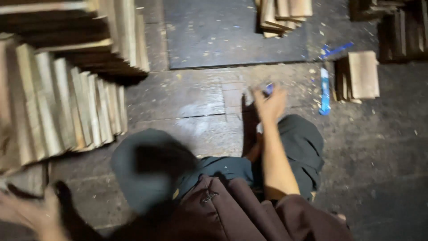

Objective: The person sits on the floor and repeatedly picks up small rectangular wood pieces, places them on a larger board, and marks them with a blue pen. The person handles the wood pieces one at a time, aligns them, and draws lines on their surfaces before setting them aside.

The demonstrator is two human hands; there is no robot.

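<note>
I sit on a dusty wooden floor (187, 96) with my knees in dark trousers (147, 165) in front of me. My right hand (270, 106) is stretched forward over the floor. Its fingers are closed around a small pale object with a blue tip (268, 88); blur hides what the object is. My left hand (31, 215) is low at the bottom left, blurred, with fingers spread and nothing in it. It lies just below a leaning row of thin wooden slats (67, 107).
More stacks of wooden pieces stand at the top left (111, 40), the top middle (283, 15) and the right (362, 73). A blue and white tool (324, 91) lies beside the right stack. A dark board (223, 33) lies flat ahead.
</note>
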